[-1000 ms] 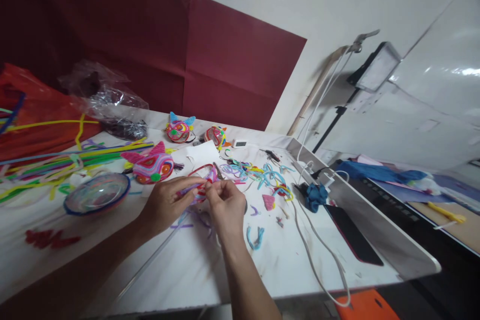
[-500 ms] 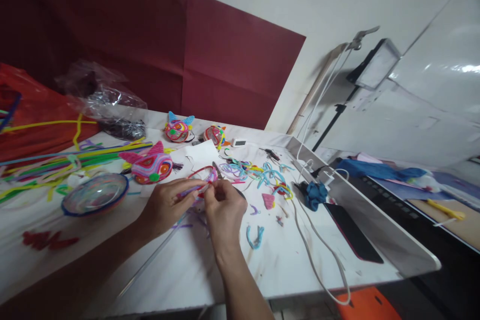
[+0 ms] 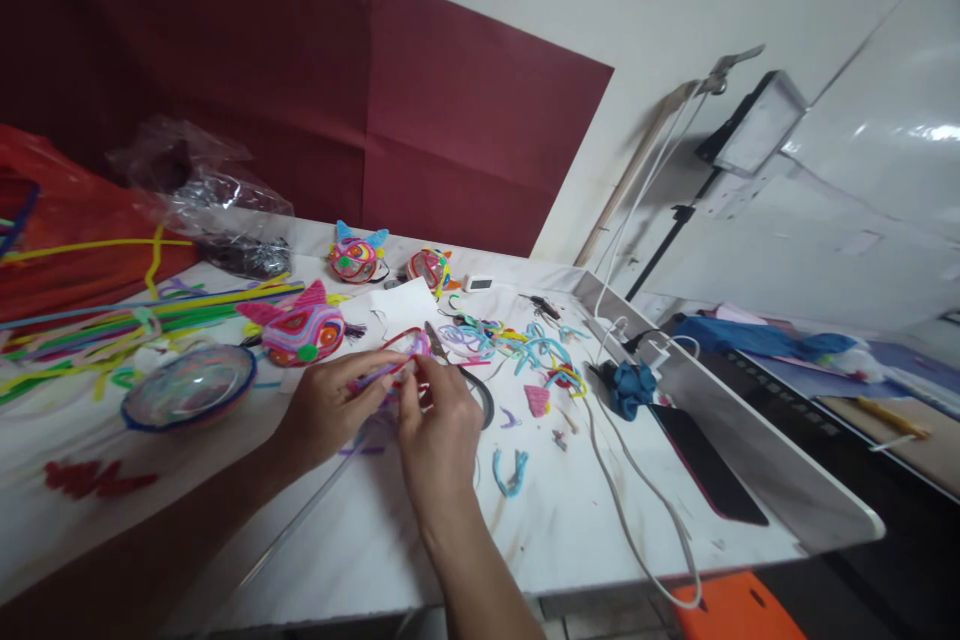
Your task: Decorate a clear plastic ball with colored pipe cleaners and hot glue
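My left hand (image 3: 322,410) is closed in a pinch on a purple and pink pipe cleaner (image 3: 373,377). Against its fingertips, my right hand (image 3: 442,430) pinches the other part of the same piece. Red and purple loops rise just beyond the fingers; how they join is partly hidden. Scissors (image 3: 484,398) with a black handle lie behind my right hand, partly covered by it. To the left of my hands rest a pink-eared cat mask (image 3: 307,332) of coiled pipe cleaners and a clear bowl-shaped shell (image 3: 187,388) with a blue rim.
Several pipe cleaners (image 3: 217,310) lie at the left, beside a red bag (image 3: 67,220). Two more masks, one blue-eared (image 3: 356,258), stand at the back. Cut scraps (image 3: 540,350), a white cable (image 3: 622,510) and a black phone (image 3: 705,465) occupy the right, near a raised table edge (image 3: 750,440).
My right hand has shifted slightly left and up, closer to the left hand, uncovering more of the scissors' handle. The left hand keeps its pinch on the pipe cleaner.
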`<state>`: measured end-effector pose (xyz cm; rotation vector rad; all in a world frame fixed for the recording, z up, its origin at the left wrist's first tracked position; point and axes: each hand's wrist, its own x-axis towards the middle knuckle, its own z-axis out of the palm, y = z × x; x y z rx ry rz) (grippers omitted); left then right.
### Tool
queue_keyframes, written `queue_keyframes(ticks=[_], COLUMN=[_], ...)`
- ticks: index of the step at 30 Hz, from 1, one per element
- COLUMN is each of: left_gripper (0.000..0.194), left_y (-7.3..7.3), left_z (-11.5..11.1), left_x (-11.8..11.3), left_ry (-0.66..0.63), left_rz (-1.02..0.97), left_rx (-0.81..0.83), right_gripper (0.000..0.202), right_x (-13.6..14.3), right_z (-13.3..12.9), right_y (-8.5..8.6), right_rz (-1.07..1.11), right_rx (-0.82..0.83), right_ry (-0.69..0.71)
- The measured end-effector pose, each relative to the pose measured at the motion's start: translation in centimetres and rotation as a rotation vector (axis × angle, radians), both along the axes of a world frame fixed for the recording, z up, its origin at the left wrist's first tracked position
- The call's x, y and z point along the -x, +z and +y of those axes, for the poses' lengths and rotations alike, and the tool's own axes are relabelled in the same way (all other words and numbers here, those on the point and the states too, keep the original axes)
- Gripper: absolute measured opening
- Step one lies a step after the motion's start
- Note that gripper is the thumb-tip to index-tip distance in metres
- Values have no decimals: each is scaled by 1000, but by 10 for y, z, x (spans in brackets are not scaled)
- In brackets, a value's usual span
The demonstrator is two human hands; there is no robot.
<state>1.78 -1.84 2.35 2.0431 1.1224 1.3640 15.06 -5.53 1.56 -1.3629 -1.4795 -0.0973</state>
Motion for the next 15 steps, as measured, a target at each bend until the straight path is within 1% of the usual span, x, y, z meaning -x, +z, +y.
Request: queue_keyframes(ticks=[4,7,9,12,15], left_gripper=[28,31,32,31,31], left_y=[0,2,2,1,-2], left_z=[1,-1,-2,-2,-1], left_x=[0,-1,-2,-1,-1], left_ry=[-7,-33,-45,-45,-39], left_rz=[-88,-127,-140,-143,-152], left_rx=[99,172,178,143,145], right_gripper=[29,20,15,15,20], right_x=[4,7,8,7,5], right_z=[-1,-1,0,-1,-2], right_y=[1,1,1,0,-3], right_rz=[255,413,465,418,263], right_rx=[44,56,49,-12,-122], right_ry=[44,65,66,35,-15])
